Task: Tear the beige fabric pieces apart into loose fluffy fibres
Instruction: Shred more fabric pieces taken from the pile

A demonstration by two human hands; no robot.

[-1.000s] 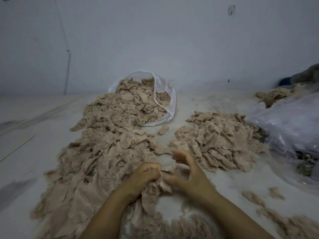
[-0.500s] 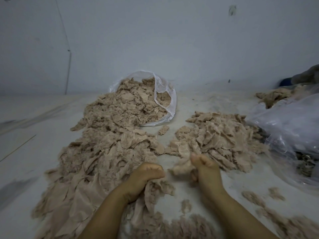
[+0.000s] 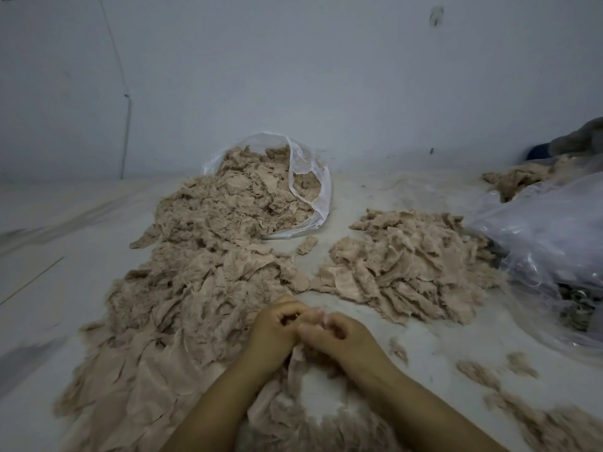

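My left hand (image 3: 275, 327) and my right hand (image 3: 339, 334) meet knuckle to knuckle low in the middle of the view, fingers curled. Both pinch one beige fabric piece (image 3: 298, 360) that hangs down between and below them. A long heap of beige fabric pieces (image 3: 182, 301) runs along the left, from a clear plastic bag (image 3: 313, 177) at the back towards me. A second heap of torn pieces (image 3: 408, 269) lies to the right of the hands. Loose fluffy fibres (image 3: 293, 422) lie between my forearms.
A large crumpled clear plastic bag (image 3: 554, 236) lies at the right edge, with more beige scraps (image 3: 518, 177) behind it. Small fibre tufts (image 3: 483, 373) dot the pale floor at lower right. A grey-white wall closes the back.
My right hand dropped a torn bit at the right heap half a second ago and has come back to meet my left hand. Both now grip the piece together.
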